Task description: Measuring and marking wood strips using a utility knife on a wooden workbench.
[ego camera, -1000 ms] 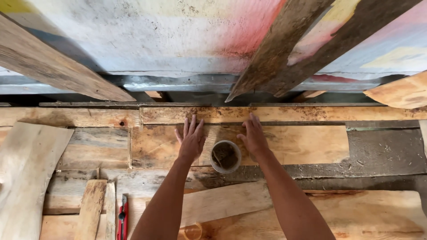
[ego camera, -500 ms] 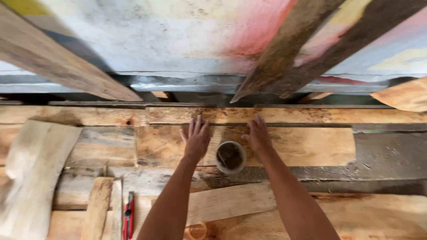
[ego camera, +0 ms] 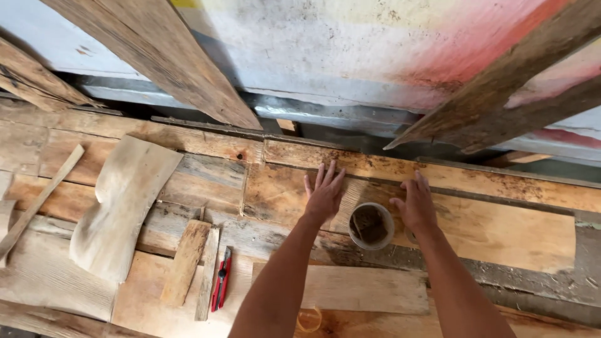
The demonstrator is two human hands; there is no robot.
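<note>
Since the earlier frame the view has swung so that the planks run at a slant and more of the left side shows; both hands have stayed flat on the same pale plank [ego camera: 501,228], with the small round container [ego camera: 370,225] still between them. Now the red utility knife [ego camera: 220,286] lies fully in view, where before only part of it showed at the near edge.

Much is cut off or unclear. Both forearms leave the picture at the near edge, so only hands and forearms are seen. What fills the container is dark and I cannot make it out. A pale ring-shaped thing near the bottom edge, between the arms, is too blurred to name. The leaning boards [ego camera: 163,56] at the far side run out of the top of the view, and a dark gap under the painted wall [ego camera: 350,37] hides what lies behind the planks.

The left hand [ego camera: 324,197] rests palm down, fingers [ego camera: 325,175] spread wide and pointing far, just left of the container and holding nothing. The right hand [ego camera: 416,205] lies palm down too, fingers [ego camera: 421,183] loosely apart, just right of the container; whether either hand touches its rim I cannot tell. A curved wooden offcut [ego camera: 122,206] lies well apart at the left.
</note>
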